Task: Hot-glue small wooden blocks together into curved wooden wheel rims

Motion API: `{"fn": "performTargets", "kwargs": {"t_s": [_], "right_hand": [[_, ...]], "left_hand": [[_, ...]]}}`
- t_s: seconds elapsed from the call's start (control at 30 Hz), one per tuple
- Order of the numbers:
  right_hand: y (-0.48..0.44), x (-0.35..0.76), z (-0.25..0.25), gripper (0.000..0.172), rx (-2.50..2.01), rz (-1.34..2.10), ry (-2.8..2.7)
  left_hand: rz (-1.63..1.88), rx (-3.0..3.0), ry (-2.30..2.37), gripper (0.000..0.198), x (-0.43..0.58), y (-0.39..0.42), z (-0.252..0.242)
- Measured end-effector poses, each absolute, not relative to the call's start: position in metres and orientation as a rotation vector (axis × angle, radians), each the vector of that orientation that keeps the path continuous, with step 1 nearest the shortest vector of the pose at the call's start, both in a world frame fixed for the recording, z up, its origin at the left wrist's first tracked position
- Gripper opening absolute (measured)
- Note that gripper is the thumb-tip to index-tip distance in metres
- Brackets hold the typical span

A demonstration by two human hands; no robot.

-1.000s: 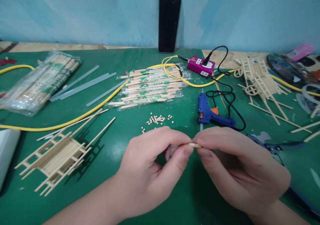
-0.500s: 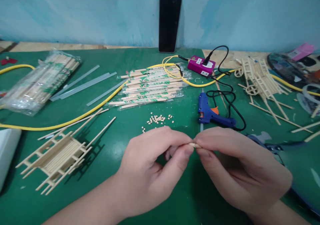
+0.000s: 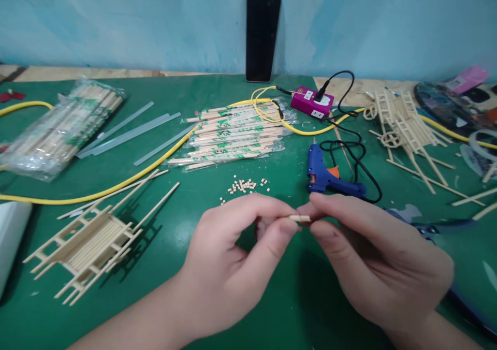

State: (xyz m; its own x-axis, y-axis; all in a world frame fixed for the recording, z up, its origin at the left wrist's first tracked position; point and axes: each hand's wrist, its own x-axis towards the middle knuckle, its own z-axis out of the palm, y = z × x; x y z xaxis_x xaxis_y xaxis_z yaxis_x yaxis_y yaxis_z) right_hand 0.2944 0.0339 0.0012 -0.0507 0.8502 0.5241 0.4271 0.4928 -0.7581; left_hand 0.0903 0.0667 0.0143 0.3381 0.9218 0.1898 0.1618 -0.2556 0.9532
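Observation:
Between thumb and index finger, my left hand (image 3: pixel 233 257) pinches a short pale wooden stick piece (image 3: pixel 302 218), whose right end sticks out. My right hand (image 3: pixel 373 262) is just to the right, its thumb and index finger parted around the free end, the other fingers curled. Behind my hands lie several tiny cut wooden bits (image 3: pixel 246 186) on the green table (image 3: pixel 163 298). A blue glue gun (image 3: pixel 320 171) lies just beyond my right hand. To the left stands a small wooden cart frame (image 3: pixel 93 246) with two long shafts.
Wrapped chopsticks (image 3: pixel 236 135) lie at the centre, a bagged bundle (image 3: pixel 66 122) and clear glue sticks (image 3: pixel 135 132) at the left. A purple power strip (image 3: pixel 310 101), yellow cable (image 3: pixel 155 169), a phone (image 3: pixel 263 37), another wooden model (image 3: pixel 407 127) and blue-handled pliers (image 3: pixel 430 230) also show.
My right thumb and index finger have come apart from the small stick piece, and more of it shows. My left hand still pinches it, turned slightly.

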Motion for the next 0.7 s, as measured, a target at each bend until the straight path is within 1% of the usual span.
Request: {"fn": "performTargets", "kwargs": {"t_s": [0.07, 0.27, 0.37, 0.53, 0.7], "right_hand": [[0.032, 0.294, -0.001, 0.053, -1.150, 0.522, -1.587], [0.038, 0.291, -0.004, 0.042, -1.169, 0.710, -1.471], [0.041, 0.289, -0.002, 0.038, -1.120, 0.652, -1.580], [0.044, 0.288, 0.008, 0.030, -1.038, 0.476, -1.742], [0.045, 0.290, 0.015, 0.035, -0.983, 0.462, -1.739]], "left_hand": [[0.995, 1.514, 1.016, 0.009, 0.091, 0.067, 0.016], [0.928, 0.990, 0.922, 0.016, 0.090, 0.076, 0.013], [0.893, 0.834, 0.781, 0.017, 0.089, 0.080, 0.007], [0.904, 0.797, 0.623, 0.012, 0.090, 0.077, 0.000], [0.983, 0.947, 0.638, 0.007, 0.092, 0.075, 0.004]]}}
